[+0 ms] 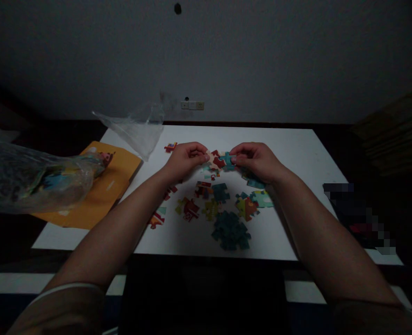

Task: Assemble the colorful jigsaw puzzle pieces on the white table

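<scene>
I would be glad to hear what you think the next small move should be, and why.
I would probably nudge the teal puzzle piece in the right hand against the red-and-cream puzzle piece in the left hand, to test whether they interlock. Both are pinched close together over the white table, and the dim view leaves unclear whether they already join.

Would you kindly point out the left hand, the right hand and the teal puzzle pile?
Left hand [185,160]: head view, near the thumb's base.
Right hand [259,160]: head view, near the thumb's base.
Teal puzzle pile [231,230]: head view, top middle.
</scene>
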The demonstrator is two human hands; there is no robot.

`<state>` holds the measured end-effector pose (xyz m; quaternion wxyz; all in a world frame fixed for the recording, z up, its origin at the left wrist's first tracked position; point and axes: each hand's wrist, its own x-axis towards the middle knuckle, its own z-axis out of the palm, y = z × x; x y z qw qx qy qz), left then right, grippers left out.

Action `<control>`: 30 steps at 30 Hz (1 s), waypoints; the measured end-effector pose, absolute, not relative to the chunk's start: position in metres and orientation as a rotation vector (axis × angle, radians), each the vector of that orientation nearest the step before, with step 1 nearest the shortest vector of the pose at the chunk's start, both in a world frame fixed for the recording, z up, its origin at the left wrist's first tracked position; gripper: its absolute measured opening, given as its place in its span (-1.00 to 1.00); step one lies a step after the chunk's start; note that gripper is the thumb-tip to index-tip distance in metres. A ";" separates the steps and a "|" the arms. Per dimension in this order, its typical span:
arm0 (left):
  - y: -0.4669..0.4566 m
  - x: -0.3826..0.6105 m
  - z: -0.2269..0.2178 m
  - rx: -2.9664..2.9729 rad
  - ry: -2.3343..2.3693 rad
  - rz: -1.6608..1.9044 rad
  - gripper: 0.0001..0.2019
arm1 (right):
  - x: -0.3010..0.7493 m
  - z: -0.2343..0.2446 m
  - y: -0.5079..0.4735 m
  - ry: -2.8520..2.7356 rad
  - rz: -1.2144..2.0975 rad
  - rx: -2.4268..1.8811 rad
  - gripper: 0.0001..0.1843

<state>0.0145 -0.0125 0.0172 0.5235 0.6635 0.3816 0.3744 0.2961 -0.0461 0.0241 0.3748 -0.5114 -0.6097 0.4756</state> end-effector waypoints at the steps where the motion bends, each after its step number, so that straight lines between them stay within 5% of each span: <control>1: -0.012 0.009 0.021 1.593 0.931 0.865 -0.71 | 0.298 0.021 -0.043 -1.545 1.125 -1.360 -0.57; 7: -0.008 -0.022 0.026 1.733 1.139 0.591 -0.65 | 0.302 0.009 -0.031 -1.726 0.311 -1.583 -0.71; 10: -0.004 -0.027 0.022 1.898 1.193 0.516 -0.69 | 0.295 0.010 -0.027 -1.837 0.194 -1.598 -0.68; 24: -0.003 -0.027 0.032 2.529 1.311 0.233 -0.64 | 0.304 0.033 -0.034 -2.203 0.238 -1.678 -0.57; 28: -0.002 -0.027 0.029 2.574 1.304 0.225 -0.60 | 0.338 0.059 -0.052 -2.316 0.634 -1.684 -0.74; 30: -0.002 -0.027 0.028 2.619 1.297 0.223 -0.60 | 0.350 0.063 -0.064 -2.386 0.772 -1.739 -0.59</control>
